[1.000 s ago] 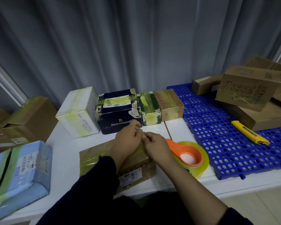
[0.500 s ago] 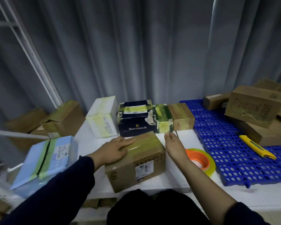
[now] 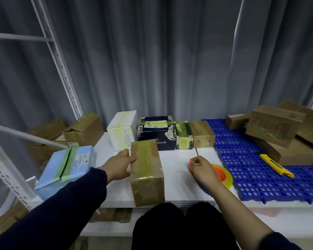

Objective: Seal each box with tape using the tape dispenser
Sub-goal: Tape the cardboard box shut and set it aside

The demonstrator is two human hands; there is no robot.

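Observation:
A brown cardboard box (image 3: 146, 168) with a strip of yellowish tape along its top stands lengthwise on the white table (image 3: 177, 179) in front of me. My left hand (image 3: 120, 164) grips its left side, thumb on the top edge. My right hand (image 3: 202, 168) rests on the orange tape dispenser (image 3: 220, 174) with its roll of clear yellowish tape, fingers curled round the orange handle. Part of the dispenser is hidden under that hand.
Taped boxes line the back: a white box (image 3: 122, 129), a dark blue box (image 3: 156, 134), a green box (image 3: 183, 137), a brown box (image 3: 202, 133). A blue parcel (image 3: 67, 165) lies left. On the blue perforated mat (image 3: 251, 170) right lie a yellow utility knife (image 3: 275, 166) and stacked cardboard boxes (image 3: 278, 130).
The brown box has been turned to lie lengthwise away from me. My left hand slid from its top to its left side. My right hand dropped onto the tape dispenser.

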